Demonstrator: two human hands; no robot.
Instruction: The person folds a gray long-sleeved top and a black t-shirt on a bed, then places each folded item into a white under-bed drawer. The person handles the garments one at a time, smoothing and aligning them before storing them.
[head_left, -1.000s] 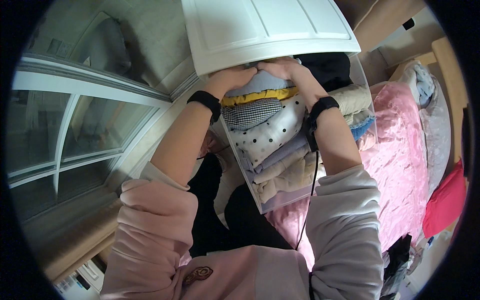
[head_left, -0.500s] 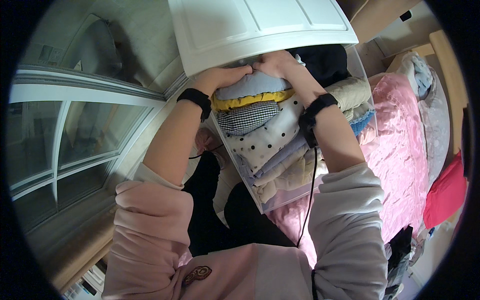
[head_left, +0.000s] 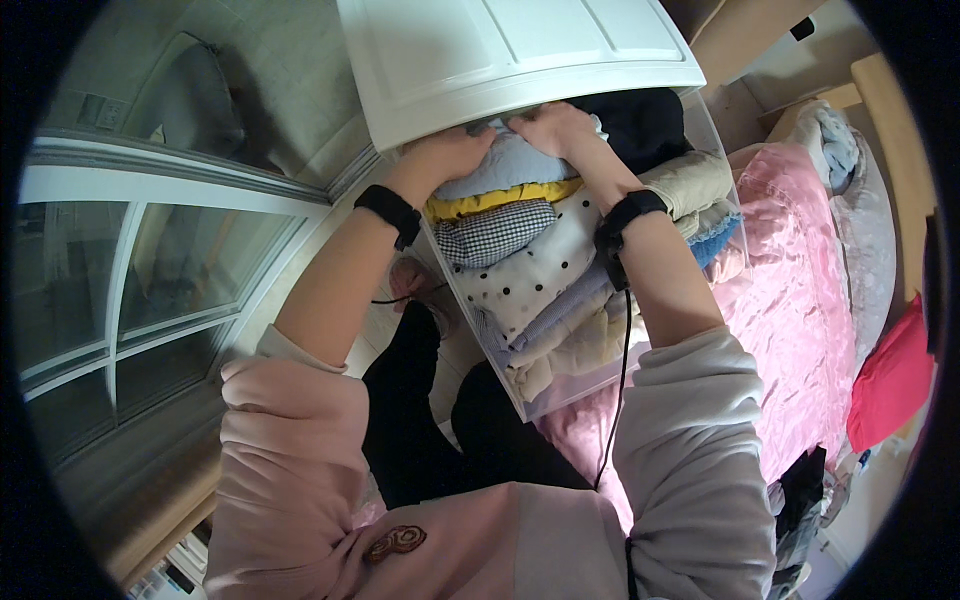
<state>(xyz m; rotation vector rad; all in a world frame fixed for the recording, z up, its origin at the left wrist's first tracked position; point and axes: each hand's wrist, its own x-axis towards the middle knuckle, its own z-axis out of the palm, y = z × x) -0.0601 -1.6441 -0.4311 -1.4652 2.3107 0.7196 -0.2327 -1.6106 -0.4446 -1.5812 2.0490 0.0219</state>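
A pulled-out clear drawer [head_left: 478,338] with a white front holds folded clothes standing in rows. At its far end, my left hand [head_left: 455,157] and my right hand [head_left: 557,128] grip a light blue folded garment [head_left: 515,163] from either side. Their fingers curl over its far edge, and the fingertips are partly hidden. Nearer to me follow a yellow garment [head_left: 500,202], a black-and-white checked one [head_left: 497,234] and a white one with black dots [head_left: 527,275]. Right of my right hand lies a black garment [head_left: 640,128]. Black bands circle both wrists.
Beige folded clothes [head_left: 690,186] and a blue piece [head_left: 715,240] fill the drawer's right side. A pink satin bedspread [head_left: 790,330] lies to the right, with a red cushion [head_left: 888,390] beyond. Left stands a white-framed glass door [head_left: 120,270]. A dark cable [head_left: 615,400] hangs from my right wrist.
My left hand has turned and curled further over the far left edge of the light blue garment. My right hand has barely moved. The drawer appears shifted slightly left.
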